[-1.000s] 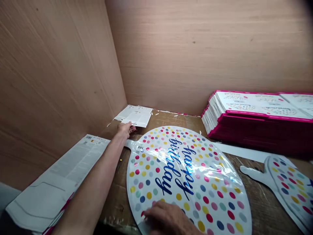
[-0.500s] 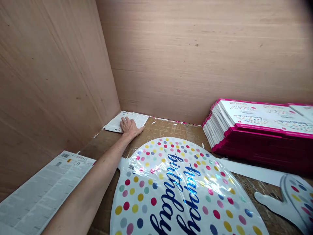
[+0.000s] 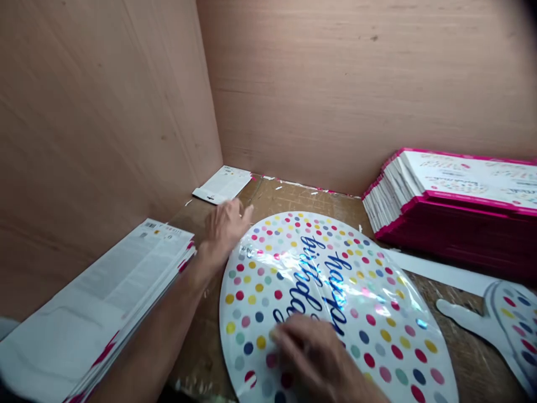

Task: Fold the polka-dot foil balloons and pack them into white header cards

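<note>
The foil balloon [image 3: 335,302] lies flat on the board [image 3: 279,198], its neck toward 10 o'clock. Left hand [image 3: 224,229] hovers open by the neck; right hand [image 3: 314,352] has curled fingers on the foil, grip unclear.

Glossy foil balloon [image 3: 335,291], its metallic film creased and throwing glare, on a rough, scuffed brown table top [image 3: 293,196] (scraps of clear tape shine on it). Smooth, matt wood walls [image 3: 104,140] show a fine grain. Smooth paper cards [image 3: 474,179] with a slight sheen and magenta edges lie stacked at right; matt paper sheets [image 3: 100,302] lie at left.
</note>
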A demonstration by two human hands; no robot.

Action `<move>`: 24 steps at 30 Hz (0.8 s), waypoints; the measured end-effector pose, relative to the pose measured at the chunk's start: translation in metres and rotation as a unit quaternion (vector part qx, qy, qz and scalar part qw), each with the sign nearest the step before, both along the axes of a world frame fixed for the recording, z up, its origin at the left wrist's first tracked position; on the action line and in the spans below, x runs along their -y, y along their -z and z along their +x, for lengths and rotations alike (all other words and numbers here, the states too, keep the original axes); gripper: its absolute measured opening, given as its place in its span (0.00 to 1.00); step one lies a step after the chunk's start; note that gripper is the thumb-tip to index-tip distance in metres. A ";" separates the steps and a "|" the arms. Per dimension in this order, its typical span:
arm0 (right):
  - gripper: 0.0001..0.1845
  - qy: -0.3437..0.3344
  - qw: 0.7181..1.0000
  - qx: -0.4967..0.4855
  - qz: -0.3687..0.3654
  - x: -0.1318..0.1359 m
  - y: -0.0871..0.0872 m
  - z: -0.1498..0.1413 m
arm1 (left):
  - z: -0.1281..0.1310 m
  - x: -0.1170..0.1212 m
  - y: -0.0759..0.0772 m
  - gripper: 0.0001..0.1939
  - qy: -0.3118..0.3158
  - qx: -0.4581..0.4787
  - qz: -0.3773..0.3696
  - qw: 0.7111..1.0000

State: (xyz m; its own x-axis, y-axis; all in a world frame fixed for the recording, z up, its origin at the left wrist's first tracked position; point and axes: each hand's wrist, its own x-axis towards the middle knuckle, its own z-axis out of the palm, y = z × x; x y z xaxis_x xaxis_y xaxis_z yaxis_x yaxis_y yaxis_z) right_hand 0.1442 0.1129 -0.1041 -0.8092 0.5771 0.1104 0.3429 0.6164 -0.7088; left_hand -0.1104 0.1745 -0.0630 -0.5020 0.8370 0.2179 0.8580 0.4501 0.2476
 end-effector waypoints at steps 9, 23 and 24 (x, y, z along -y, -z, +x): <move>0.10 0.036 0.937 0.264 0.227 -0.042 -0.030 -0.171 | 0.065 0.152 0.038 0.20 -0.097 0.067 -0.165 0.979; 0.11 -0.051 0.943 0.243 0.221 -0.003 -0.026 -0.200 | 0.081 0.170 0.046 0.17 -0.125 0.122 -0.092 0.980; 0.11 -0.066 0.944 0.234 0.225 -0.006 -0.026 -0.201 | 0.080 0.167 0.047 0.17 -0.129 0.125 -0.085 0.980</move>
